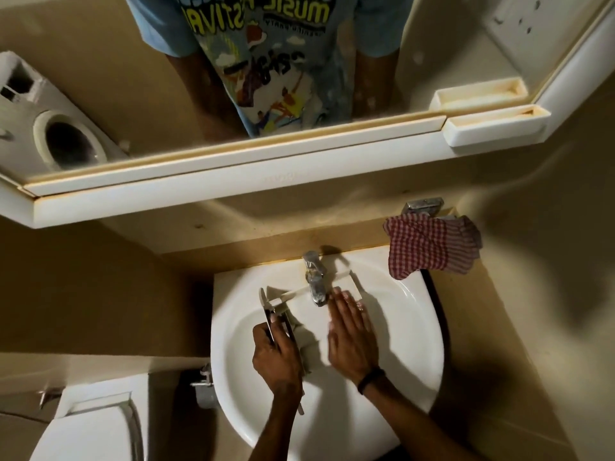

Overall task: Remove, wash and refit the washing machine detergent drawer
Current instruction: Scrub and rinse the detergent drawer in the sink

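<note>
Left hand (pixel 274 352) grips the front panel of the white plastic detergent drawer (pixel 312 314), held in the white ceramic basin (pixel 412 327) under the chrome tap (pixel 315 281). Right hand (pixel 349 334) open, flat, rubbing it. Washing step; rinsing looks next.

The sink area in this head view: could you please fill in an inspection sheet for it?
Surface: white sink, basin rim bare.
Job's things: white drawer lies across the basin under the tap.
Clutter: red checked cloth hangs over the sink's back right corner.
Grippers: left hand grips the drawer's front panel; right hand lies flat and open on the drawer.
Cables: dark hose runs down behind the sink's right edge.
Surroundings: mirror above reflects the washing machine; toilet at lower left; soap tray on the mirror frame.
</note>
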